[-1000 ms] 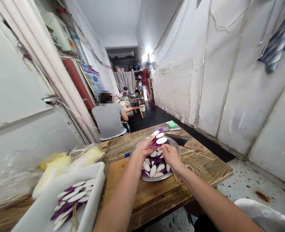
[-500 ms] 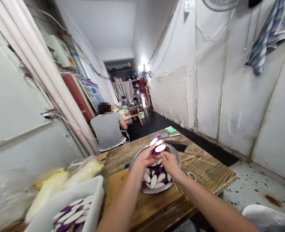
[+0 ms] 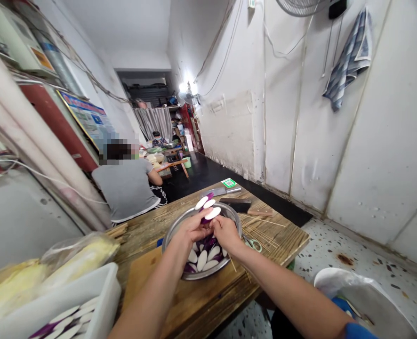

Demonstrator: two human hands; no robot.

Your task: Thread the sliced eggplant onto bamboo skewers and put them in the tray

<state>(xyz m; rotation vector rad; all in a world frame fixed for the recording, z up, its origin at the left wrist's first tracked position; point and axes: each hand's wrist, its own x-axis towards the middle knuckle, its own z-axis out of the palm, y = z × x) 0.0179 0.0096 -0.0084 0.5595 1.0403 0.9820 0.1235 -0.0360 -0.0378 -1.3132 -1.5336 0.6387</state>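
Both my hands work over a metal bowl [image 3: 175,226] of sliced purple-skinned eggplant [image 3: 201,259] on a wooden table [image 3: 282,242]. My left hand [image 3: 189,230] is closed on a skewer of eggplant slices [image 3: 206,209] that fan upward above the bowl's far rim. My right hand [image 3: 224,231] is closed in a pinch at the base of the same skewer, touching the left fingers. The skewer stick itself is mostly hidden by my fingers.
A white tray [image 3: 99,287] with finished skewers stands at the near left, beside bagged yellow food [image 3: 67,256]. A cleaver [image 3: 219,191], dark block [image 3: 235,205], loose bamboo sticks [image 3: 265,230] and scissors [image 3: 253,244] lie past the bowl. A person in grey [image 3: 125,186] sits ahead; a bin [image 3: 364,296] stands right.
My head has turned right, so everything shifts left in view. My hands stay over the bowl with the skewer, now drawn slightly closer together.
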